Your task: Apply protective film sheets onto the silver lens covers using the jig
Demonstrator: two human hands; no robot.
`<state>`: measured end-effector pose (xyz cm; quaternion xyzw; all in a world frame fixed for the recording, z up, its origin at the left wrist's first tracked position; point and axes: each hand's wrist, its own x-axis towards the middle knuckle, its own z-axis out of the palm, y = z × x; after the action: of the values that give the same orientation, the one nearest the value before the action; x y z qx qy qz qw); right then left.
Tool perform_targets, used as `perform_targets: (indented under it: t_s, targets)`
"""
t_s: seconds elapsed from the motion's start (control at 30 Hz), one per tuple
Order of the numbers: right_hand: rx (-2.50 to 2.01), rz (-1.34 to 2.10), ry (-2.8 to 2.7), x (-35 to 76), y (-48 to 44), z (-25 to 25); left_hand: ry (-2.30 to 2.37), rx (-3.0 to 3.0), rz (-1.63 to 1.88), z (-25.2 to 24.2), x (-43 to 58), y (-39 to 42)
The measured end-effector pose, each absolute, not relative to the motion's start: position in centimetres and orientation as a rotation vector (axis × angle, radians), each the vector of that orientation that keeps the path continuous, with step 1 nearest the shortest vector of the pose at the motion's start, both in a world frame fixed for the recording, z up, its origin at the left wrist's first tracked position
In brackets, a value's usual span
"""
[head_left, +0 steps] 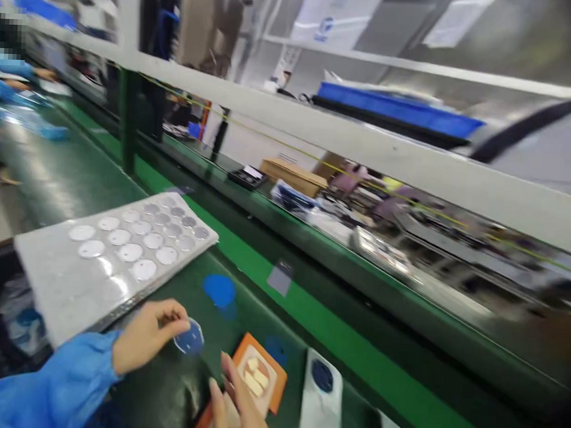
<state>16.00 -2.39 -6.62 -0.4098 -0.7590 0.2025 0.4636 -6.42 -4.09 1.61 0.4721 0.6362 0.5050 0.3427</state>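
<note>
Left hand (146, 335) pinching bluish disc (190, 339), right hand (246, 417) at orange block (278, 393), grip unclear, illegible blue logo (324, 29) beyond.

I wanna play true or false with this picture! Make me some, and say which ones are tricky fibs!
1. The left hand is holding a bluish round piece. True.

2. The pale board has only one circle on it. False: the pale board has lots of circles in rows.

3. A bright blue circle lies on the green table. True.

4. The right hand is over the pale board. False: the right hand is by the orange block.

5. The left sleeve is red. False: it is blue.

6. There are pale yellow pieces on the orange block. True.
</note>
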Motion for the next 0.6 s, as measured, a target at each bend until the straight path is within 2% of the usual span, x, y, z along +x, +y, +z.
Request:
perform_targets:
  t_s: [0.13, 0.3, 0.5, 0.6]
  targets:
    - [-1.038, 0.214, -1.929, 19.6, -1.8, -6.2, 1.392, 1.47, 1.112, -1.9, 0.8, -1.5]
    - [-0.902, -0.285, -2.154, 23.6, 1.9, -6.9, 1.321, 1.874, 1.043, -3.8, 2.1, 1.8]
    - [-1.004, -0.407, -2.454, 23.6, 2.1, -7.9, 1.253, 2.225, 0.74, -4.3, 3.0, 3.4]
    - [-1.058, -0.347, -2.504, 23.9, 1.5, -8.1, 1.296, 2.353, 0.69, -4.2, 3.5, 3.7]
